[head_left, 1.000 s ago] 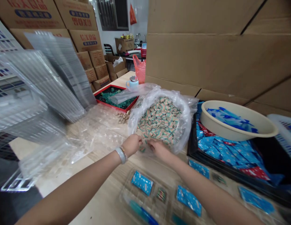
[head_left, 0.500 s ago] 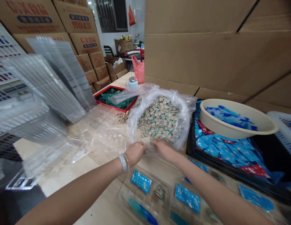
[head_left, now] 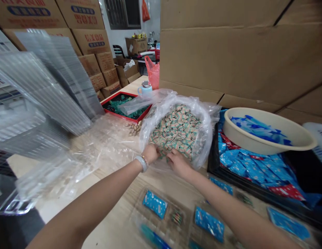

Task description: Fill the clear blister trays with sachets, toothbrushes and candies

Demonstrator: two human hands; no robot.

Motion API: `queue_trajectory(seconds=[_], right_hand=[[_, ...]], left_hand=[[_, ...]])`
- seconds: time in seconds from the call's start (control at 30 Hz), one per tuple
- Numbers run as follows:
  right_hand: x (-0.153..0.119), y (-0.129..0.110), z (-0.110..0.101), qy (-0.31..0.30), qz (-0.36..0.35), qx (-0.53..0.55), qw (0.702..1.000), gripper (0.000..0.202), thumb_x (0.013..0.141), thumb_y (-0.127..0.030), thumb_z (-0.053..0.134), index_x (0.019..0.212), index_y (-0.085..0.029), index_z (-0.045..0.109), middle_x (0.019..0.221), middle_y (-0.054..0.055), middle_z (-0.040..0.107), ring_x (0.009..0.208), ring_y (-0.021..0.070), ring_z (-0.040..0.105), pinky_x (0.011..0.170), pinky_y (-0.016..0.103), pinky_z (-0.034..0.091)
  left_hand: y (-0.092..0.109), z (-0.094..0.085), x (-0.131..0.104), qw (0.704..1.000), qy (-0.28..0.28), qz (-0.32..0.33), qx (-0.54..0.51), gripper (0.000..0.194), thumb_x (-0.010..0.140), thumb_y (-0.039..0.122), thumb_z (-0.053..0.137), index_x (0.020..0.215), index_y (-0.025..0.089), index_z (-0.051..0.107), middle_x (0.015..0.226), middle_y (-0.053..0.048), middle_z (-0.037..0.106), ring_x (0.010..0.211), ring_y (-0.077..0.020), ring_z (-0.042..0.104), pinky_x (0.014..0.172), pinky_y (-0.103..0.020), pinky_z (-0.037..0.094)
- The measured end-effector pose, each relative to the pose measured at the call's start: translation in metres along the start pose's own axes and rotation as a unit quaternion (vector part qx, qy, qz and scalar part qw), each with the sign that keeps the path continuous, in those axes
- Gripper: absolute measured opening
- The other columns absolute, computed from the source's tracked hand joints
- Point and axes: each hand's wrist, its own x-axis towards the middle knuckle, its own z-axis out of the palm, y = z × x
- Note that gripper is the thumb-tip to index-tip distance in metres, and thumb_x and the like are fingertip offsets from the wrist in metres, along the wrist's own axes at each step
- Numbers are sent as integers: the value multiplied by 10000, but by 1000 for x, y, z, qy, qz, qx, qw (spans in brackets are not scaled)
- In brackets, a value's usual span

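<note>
A wide, plastic-lined heap of small striped pieces [head_left: 180, 128] sits mid-table, with clear plastic [head_left: 206, 138] bunched around its rim. At its near edge is my left hand [head_left: 151, 154], a pale bangle on the wrist, its fingers bent down among the pieces. Just right of it, my right hand [head_left: 178, 163] has its fingertips pinched together at the same edge; what lies between them is too small to name. Nearer me lie clear trays holding a blue dotted packet [head_left: 155, 204], striped pieces and a blue-green item.
Stacked clear trays [head_left: 57, 83] lean at the left. Behind the heap are a red-rimmed tray [head_left: 136, 120] and a light blue mug [head_left: 145, 89]. At the right, a cream basin [head_left: 270, 145] rests over a black crate of packets. Cardboard [head_left: 215, 58] stands behind.
My left hand has moved slightly forward and left, into the near edge of the pieces. My right hand has shifted a little, its fingers now more raised. The view has tilted slightly.
</note>
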Motion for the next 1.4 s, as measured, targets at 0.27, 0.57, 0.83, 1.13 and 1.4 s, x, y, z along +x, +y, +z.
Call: queue_trajectory(seconds=[0.27,0.57,0.83,1.13,1.4], right_hand=[[-19,10,-1,-18,-43,23,999,208,741,-113,428,804,-176,615,829,61,583,790,170,504,697,251,363],[3,9,1,-19,-64,113,991,303,707,-77,442,958,-169,584,922,62,601,855,164,527,763,254,378],[-14,0,-1,42,-52,-7,998,194,755,-121,422,838,-184,586,877,56,538,795,160,494,687,248,368],[-17,13,5,25,-57,58,996,156,716,-105,469,748,-177,604,786,48,560,764,159,494,683,259,364],[-9,16,2,31,100,445,889,171,674,-257,546,805,-168,611,612,-12,564,554,111,499,546,242,398]], left_hand=[[4,8,-30,986,11,154,62,254,736,102,433,933,154,585,907,-88,583,850,-178,542,749,-256,411],[-3,16,-29,987,7,158,-29,327,660,30,430,923,141,591,913,-58,606,860,-157,541,799,-243,403],[0,15,-36,988,20,153,3,245,691,94,464,896,143,588,867,-63,595,835,-165,538,755,-245,411],[14,18,-35,991,5,119,-60,178,692,122,480,790,132,627,786,-66,621,767,-165,552,704,-251,407],[14,13,-20,907,-24,-81,-412,91,622,177,568,665,98,571,492,47,474,428,-59,402,449,-187,336]])
